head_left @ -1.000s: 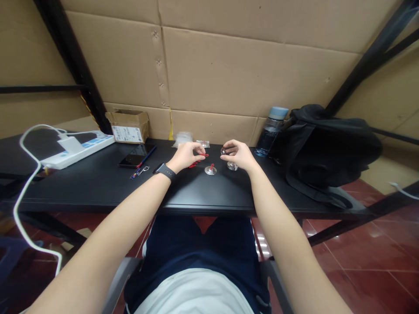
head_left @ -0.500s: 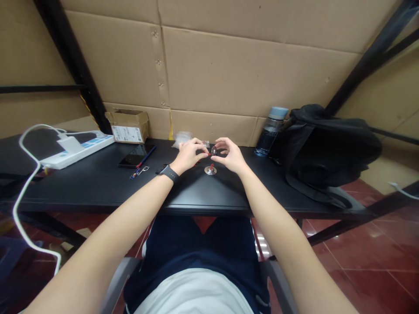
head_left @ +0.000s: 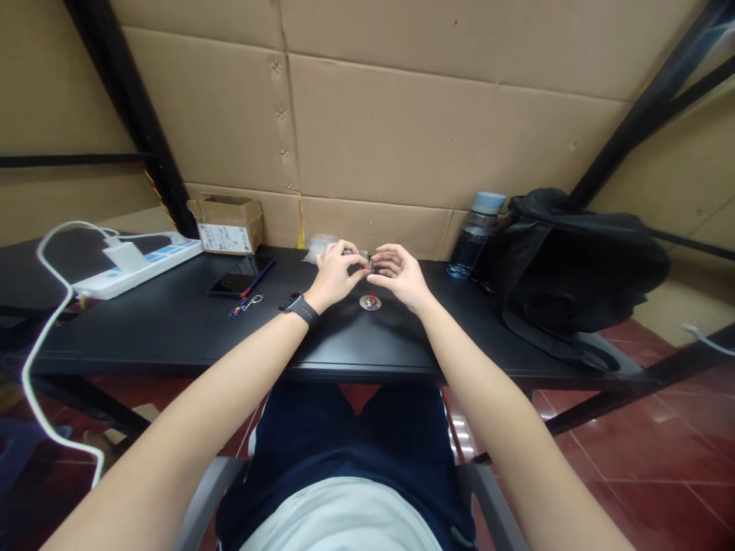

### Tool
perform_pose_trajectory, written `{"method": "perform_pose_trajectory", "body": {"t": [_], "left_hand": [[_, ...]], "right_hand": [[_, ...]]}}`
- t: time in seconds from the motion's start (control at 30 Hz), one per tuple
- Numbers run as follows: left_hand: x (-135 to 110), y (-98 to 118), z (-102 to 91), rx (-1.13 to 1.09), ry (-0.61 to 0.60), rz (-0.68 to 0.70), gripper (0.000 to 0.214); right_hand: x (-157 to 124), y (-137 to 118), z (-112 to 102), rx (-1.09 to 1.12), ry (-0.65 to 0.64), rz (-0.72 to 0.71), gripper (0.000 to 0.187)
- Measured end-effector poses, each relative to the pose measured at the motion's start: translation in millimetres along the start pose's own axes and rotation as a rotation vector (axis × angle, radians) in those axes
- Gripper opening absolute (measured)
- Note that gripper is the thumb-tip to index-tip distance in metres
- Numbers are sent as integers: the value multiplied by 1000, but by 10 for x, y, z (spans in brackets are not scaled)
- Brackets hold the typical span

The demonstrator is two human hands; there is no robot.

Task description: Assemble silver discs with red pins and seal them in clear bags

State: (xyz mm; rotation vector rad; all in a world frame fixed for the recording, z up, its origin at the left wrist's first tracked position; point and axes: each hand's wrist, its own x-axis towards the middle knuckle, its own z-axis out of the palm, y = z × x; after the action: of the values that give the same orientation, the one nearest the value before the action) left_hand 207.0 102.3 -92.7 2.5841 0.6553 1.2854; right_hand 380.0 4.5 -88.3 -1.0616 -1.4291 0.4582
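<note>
My left hand (head_left: 334,273), with a black watch on the wrist, and my right hand (head_left: 398,275) meet above the black table (head_left: 172,329). Their fingertips pinch together on a small clear round piece with a red part (head_left: 370,266) held between them. Directly below, a small silver disc with a red upright peg (head_left: 370,302) rests on the table. Both hands have their fingers curled in a pinch.
A dark phone (head_left: 240,273), a blue and red pen and keys (head_left: 246,304) lie to the left. A white power strip (head_left: 135,259) with cable and a small cardboard box (head_left: 228,223) sit further left. A water bottle (head_left: 476,233) and black bag (head_left: 574,260) stand right.
My right hand carried the clear piece leftward from the table's right of centre. Both hands came together above the silver disc and now pinch the piece jointly.
</note>
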Motion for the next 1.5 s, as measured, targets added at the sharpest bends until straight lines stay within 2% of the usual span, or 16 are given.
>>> {"method": "perform_pose_trajectory", "body": {"t": [0.53, 0.73, 0.87, 0.97, 1.2, 1.5], "left_hand": [[2, 36, -14, -37, 0, 88, 7], [21, 52, 7, -54, 58, 93, 7], [21, 75, -20, -57, 90, 65, 6], [14, 90, -31, -55, 115, 56, 8], [20, 68, -1, -63, 72, 72, 7], [12, 69, 3, -122, 14, 114, 7]], "right_hand": [[-26, -19, 13, 22, -35, 70, 60], [-24, 5, 40, 65, -6, 56, 57], [-6, -19, 27, 37, 21, 106, 56], [7, -48, -4, 29, 45, 162, 46], [9, -25, -29, -34, 33, 130, 51], [26, 3, -34, -33, 34, 126, 39]]}}
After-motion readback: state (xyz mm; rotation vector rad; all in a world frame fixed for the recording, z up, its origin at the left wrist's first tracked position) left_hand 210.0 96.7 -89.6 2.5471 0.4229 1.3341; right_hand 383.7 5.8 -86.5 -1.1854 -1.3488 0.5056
